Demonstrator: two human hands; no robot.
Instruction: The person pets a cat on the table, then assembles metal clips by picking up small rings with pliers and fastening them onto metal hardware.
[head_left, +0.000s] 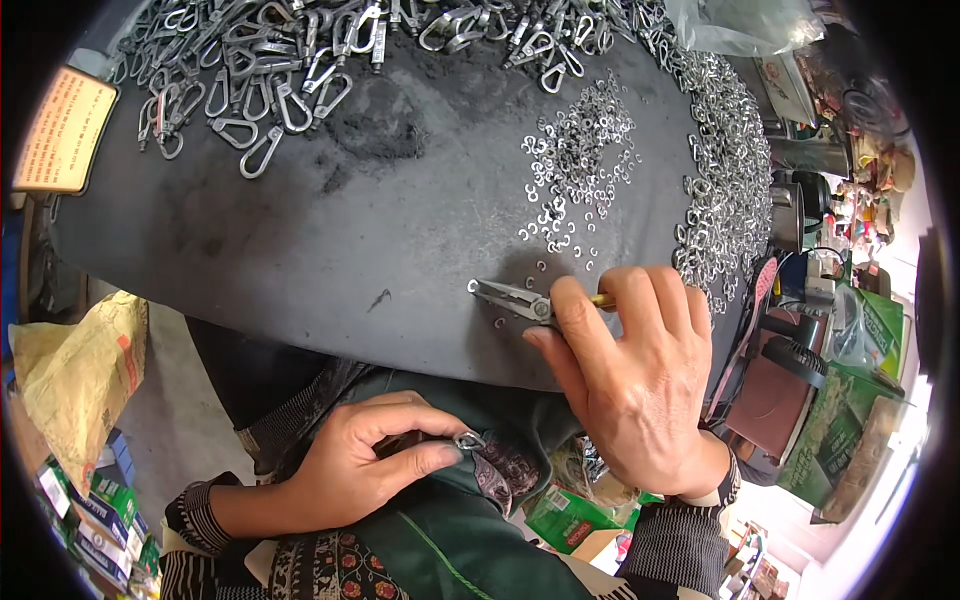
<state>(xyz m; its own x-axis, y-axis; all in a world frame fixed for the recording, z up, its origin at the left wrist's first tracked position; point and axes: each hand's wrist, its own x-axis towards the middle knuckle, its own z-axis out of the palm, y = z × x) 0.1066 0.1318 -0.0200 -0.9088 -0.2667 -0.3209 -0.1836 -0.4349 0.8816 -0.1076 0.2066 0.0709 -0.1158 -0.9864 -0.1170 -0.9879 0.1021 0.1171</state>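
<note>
Over the near part of the dark table (330, 260), my right hand (640, 385) is closed around a pair of pliers (525, 300) with a yellow handle. The plier tips point left and meet a small C-shaped metal ring (472, 287); whether they grip it I cannot tell. Below the table's edge, above my lap, my left hand (365, 450) pinches a small shiny metal piece (468, 440) between thumb and forefinger. That piece looks like the end of a snap hook, mostly hidden by the fingers. Loose C-rings (585, 150) are scattered beyond the pliers.
Many metal snap hooks (290, 105) are heaped along the far side. A band of small shiny metal links (735, 170) runs down the right edge. A clear plastic bag (745, 25) lies far right, a yellowish sack (85, 380) hangs at left, and green boxes (840, 430) stand at right.
</note>
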